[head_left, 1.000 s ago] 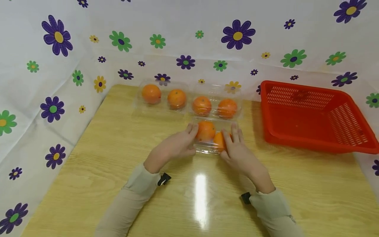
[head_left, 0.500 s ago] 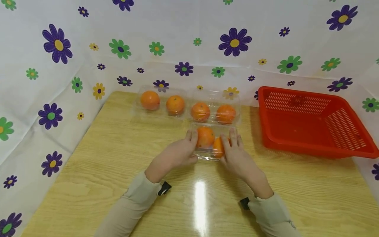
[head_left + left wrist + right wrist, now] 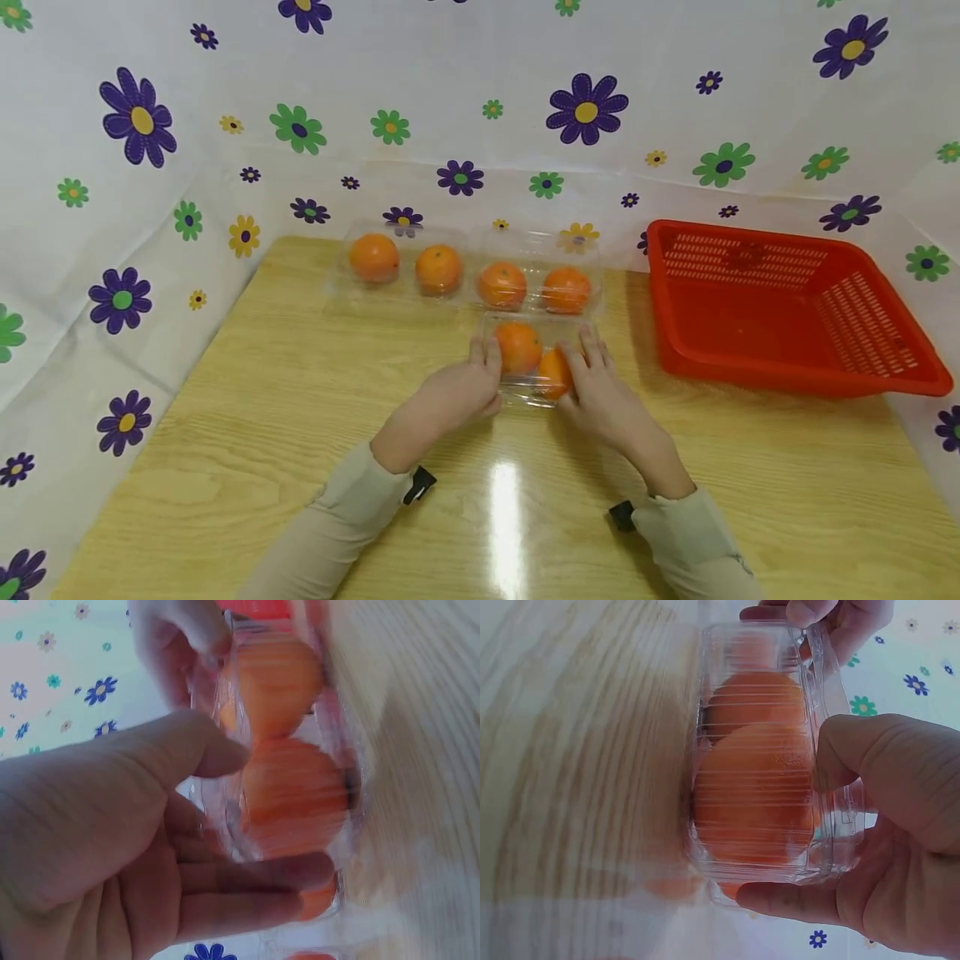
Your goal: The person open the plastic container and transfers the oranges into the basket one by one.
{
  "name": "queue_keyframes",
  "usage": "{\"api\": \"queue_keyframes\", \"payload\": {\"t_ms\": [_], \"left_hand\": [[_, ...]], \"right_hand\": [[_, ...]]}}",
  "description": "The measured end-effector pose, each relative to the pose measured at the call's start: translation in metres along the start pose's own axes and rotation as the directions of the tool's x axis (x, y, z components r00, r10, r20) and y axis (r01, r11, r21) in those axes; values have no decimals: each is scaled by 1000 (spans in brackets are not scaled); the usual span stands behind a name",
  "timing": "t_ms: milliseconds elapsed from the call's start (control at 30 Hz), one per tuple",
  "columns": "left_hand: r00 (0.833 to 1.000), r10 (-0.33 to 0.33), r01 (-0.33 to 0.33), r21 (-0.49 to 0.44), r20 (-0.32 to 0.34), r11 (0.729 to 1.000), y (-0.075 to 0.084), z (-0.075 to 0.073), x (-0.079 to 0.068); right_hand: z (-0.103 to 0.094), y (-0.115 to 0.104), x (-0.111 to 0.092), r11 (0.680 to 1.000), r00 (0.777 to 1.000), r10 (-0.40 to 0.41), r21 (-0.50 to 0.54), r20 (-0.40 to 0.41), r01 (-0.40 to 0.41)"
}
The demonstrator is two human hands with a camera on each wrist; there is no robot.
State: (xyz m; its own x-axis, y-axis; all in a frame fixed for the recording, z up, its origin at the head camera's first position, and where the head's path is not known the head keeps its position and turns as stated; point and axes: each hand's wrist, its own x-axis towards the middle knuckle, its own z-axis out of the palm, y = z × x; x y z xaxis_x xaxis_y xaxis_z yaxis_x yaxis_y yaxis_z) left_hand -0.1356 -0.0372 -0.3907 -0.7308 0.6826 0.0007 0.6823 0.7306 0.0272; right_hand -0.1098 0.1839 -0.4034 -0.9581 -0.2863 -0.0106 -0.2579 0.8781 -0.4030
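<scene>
A small clear plastic box (image 3: 531, 398) sits at the middle of the wooden table, with two oranges in it. One orange (image 3: 517, 348) lies at the left, the other orange (image 3: 553, 375) lower right, partly behind fingers. My left hand (image 3: 459, 390) holds the box's left end, thumb at the near edge and fingers along the side. At the opposite end my right hand (image 3: 606, 407) grips the box in the same way. Through the ribbed plastic in the right wrist view, the nearer orange (image 3: 754, 795) overlaps the farther one. The left wrist view is blurred.
Behind the held box, two more clear boxes stand in a row: the left box (image 3: 405, 292) and the right box (image 3: 536, 242), each with two oranges. A red plastic basket (image 3: 772, 375) stands at the right. Flowered cloth (image 3: 510, 50) surrounds the table's back and sides.
The head view has shifted, so the scene sits a little lower in the frame. Both hands keep their places on the box, with barely any movement.
</scene>
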Motion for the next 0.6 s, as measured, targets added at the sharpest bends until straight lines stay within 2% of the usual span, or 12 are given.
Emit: {"api": "queue_keyframes", "payload": {"t_ms": [33, 100, 233, 300, 433, 500, 600], "left_hand": [[1000, 19, -19, 59, 1, 998, 2, 1, 0], [999, 19, -14, 119, -42, 993, 6, 5, 0], [988, -1, 39, 247, -152, 968, 11, 12, 1], [978, -29, 78, 230, -209, 970, 13, 13, 1], [966, -30, 95, 249, -256, 964, 17, 14, 2], [965, -32, 102, 262, -260, 960, 18, 14, 3], [972, -54, 114, 261, -228, 959, 18, 12, 2]], "right_hand": [[0, 0, -1, 1000, 1000, 3, 3, -2, -3], [1, 0, -2, 1000, 1000, -1, 2, -12, 1], [1, -1, -1, 1000, 999, -15, -22, -29, 14], [2, 0, -1, 999, 999, -19, -36, -34, 18], [3, -1, -1, 998, 999, -14, -55, -43, 11], [4, -2, -2, 998, 999, -8, -55, -54, 6], [5, -2, -2, 1000, 998, 0, -30, -65, -2]]}}
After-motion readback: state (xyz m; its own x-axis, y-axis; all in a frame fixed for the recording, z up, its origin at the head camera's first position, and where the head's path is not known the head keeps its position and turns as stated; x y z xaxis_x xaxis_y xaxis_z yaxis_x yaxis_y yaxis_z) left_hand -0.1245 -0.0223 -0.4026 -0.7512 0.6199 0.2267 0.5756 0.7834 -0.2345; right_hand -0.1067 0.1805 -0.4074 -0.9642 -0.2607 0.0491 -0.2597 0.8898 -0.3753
